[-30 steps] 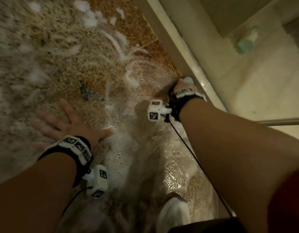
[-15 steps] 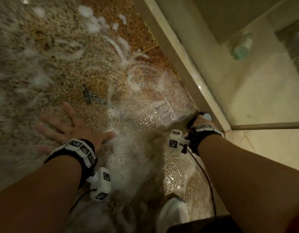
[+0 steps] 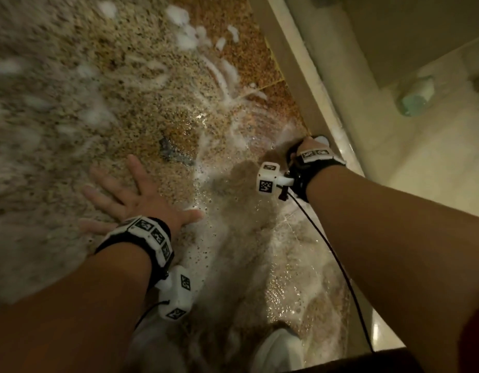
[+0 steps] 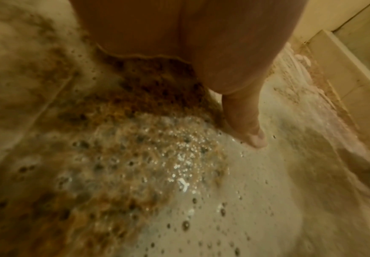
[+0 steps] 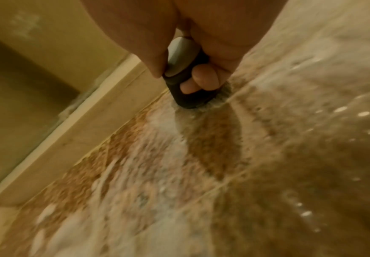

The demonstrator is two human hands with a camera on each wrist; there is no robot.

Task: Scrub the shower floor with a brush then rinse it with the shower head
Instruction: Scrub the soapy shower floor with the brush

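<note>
The shower floor is brown speckled tile, wet and streaked with white foam. My right hand grips a scrub brush with a grey top and black loop handle; its fingers curl through the loop. The brush presses on the floor right beside the cream threshold. My left hand lies flat on the tile with fingers spread, bracing me; in the left wrist view its thumb rests in foamy water. The shower head is not in view.
A cream raised threshold runs diagonally along the right of the shower floor, with pale bathroom floor beyond it. A small pale bottle-like object lies out there. My white shoe stands on the wet tile near the bottom.
My right hand with the brush went toward me along the threshold, then back away again. The left hand stayed planted on the tile.
</note>
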